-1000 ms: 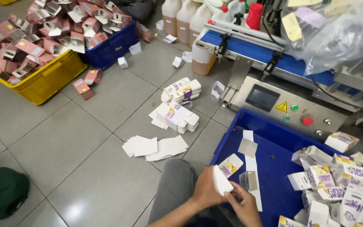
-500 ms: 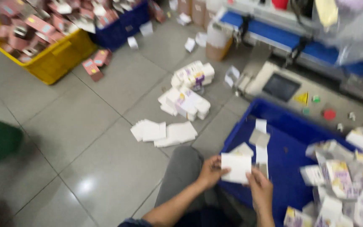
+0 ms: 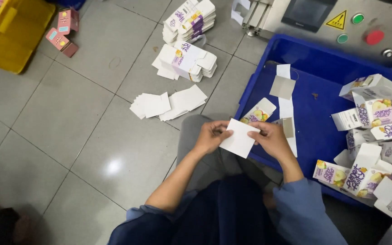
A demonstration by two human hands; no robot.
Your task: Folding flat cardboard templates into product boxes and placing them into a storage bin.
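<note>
We saw left hand (image 3: 209, 136) and right hand (image 3: 271, 138) both pinching the flat white carton blank (image 3: 239, 138) at frame center, just left of the blue crate (image 3: 316, 59).

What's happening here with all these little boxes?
A seated person holds a flat white carton blank between the left hand and right hand, over their lap. Beside them a blue crate holds folded fruit-printed cartons. More flat blanks lie on the tiled floor.
</note>
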